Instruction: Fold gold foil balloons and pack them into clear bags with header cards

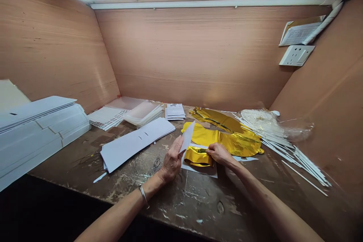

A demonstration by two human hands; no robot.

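Note:
My left hand [171,160] grips the raised flap of a folded white card [188,136], whose other half lies flat on the bench. On that flat half rests a folded gold foil balloon [197,157]. The fingers of my right hand [220,154] are closed on the right end of this foil; my fingertips are partly hidden. Just behind both hands spreads a flat, shiny gold foil balloon [227,141], with more gold foil pieces [217,119] at its back.
White card strips [136,143] lie to the left, near clear plastic sleeves [144,112] and printed slips [175,111]. Large white folded cards [42,128] fill the far left. White sticks [300,162] and a clear plastic bag [261,121] occupy the right. Wooden panels [181,53] enclose the worn bench [170,204].

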